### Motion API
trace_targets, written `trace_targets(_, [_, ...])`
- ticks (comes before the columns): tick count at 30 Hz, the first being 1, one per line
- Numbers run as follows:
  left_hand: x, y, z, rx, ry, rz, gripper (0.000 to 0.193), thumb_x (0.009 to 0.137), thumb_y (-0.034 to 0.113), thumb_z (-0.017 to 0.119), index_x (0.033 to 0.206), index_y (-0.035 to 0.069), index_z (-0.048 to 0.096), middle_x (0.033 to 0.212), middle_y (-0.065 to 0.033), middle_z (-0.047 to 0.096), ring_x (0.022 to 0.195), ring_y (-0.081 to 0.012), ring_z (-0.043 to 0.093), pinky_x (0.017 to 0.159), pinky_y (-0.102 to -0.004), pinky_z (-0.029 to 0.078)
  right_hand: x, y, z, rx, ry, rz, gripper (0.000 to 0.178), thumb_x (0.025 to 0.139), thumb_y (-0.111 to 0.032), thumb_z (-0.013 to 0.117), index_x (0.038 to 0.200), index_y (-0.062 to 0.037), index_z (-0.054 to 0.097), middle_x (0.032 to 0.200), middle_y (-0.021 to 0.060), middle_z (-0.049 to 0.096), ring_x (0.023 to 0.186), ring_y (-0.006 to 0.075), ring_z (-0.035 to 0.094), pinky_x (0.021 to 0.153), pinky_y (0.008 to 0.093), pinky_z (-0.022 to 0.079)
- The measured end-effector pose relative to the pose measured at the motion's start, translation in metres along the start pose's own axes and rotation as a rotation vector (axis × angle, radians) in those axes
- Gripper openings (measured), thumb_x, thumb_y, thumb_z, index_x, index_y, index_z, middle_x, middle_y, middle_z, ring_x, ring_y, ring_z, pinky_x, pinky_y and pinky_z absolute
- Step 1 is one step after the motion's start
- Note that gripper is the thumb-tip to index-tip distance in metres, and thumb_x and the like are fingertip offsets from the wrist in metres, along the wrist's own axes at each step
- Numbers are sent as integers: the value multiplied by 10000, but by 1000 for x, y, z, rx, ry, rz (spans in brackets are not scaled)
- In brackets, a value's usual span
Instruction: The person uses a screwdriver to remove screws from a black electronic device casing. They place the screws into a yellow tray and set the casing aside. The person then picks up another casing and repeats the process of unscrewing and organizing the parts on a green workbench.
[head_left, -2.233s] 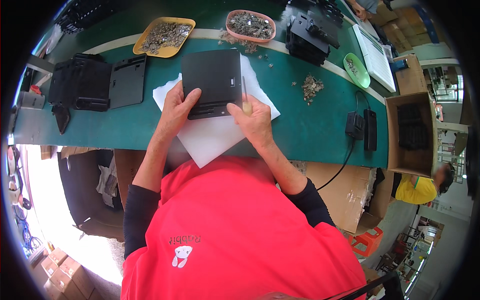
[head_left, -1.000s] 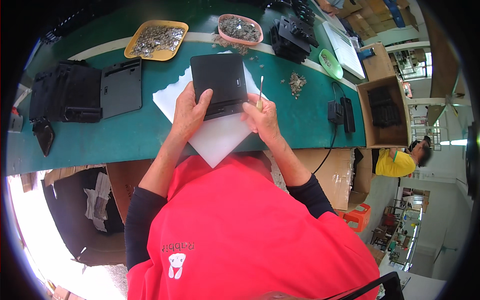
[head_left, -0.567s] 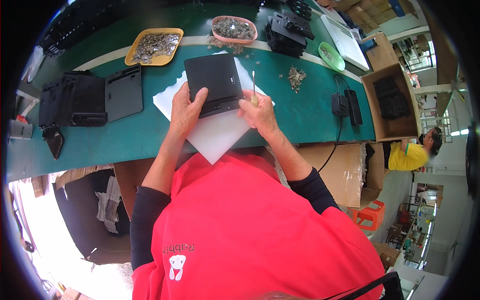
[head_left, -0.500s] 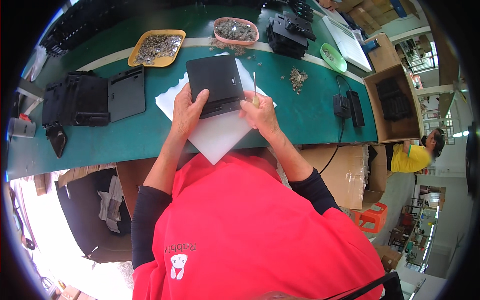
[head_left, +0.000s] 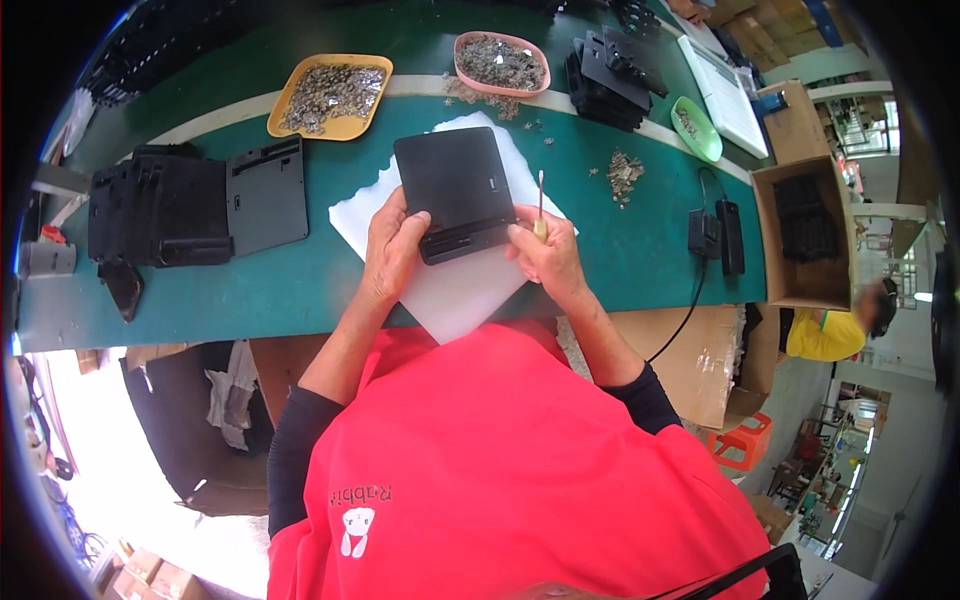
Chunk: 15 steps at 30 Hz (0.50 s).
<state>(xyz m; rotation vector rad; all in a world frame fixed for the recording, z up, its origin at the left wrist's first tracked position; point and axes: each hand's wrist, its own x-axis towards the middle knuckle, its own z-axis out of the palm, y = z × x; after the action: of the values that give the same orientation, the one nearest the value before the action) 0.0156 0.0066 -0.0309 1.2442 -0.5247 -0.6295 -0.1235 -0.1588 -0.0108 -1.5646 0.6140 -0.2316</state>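
Observation:
A black rectangular plastic panel, with a small slot and a ridged bar along its near edge, is held up over a white foam sheet. My left hand grips its left near corner, thumb on top. At the right near corner, the thumb and fingers of my right hand pinch the panel's edge. A thin screwdriver with a yellowish handle is also held in my right hand, its metal shaft pointing up and away.
A yellow tray and a pink tray hold small metal pieces; a loose pile lies nearer. Black panels stack at left, others at back right. A green dish, black power adapter and cardboard box are at right.
The whole view has shifted slightly, so the table things appear farther right. Both hands keep the same hold on the panel, and the screwdriver stays in my right hand.

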Motion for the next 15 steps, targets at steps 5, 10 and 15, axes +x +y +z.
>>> trace_targets(5, [0,6,-5,0,-22,-66,442,868,107,425,1271,-62,493,1126,-113,609,1001,-161,576,894,-282,449,3,3,4,2,0,-55,369,881,-74,604,1224,60,575,616,31,580,403,14,395,360,196,292])
trace_targets(10, [0,1,-3,-125,-12,-13,475,939,99,451,1376,-79,398,1249,-143,568,1130,-179,554,960,-296,433,7,-6,7,-36,-10,5,358,861,-89,660,1190,42,609,610,-2,571,426,7,416,369,188,295])
trace_targets(15, [-1,6,1,-180,39,-10,485,987,98,457,1431,-64,345,1300,-146,547,1170,-178,545,981,-302,434,9,-23,1,-41,-87,-1,334,861,-95,674,1168,30,628,631,-7,589,463,6,438,421,183,335])
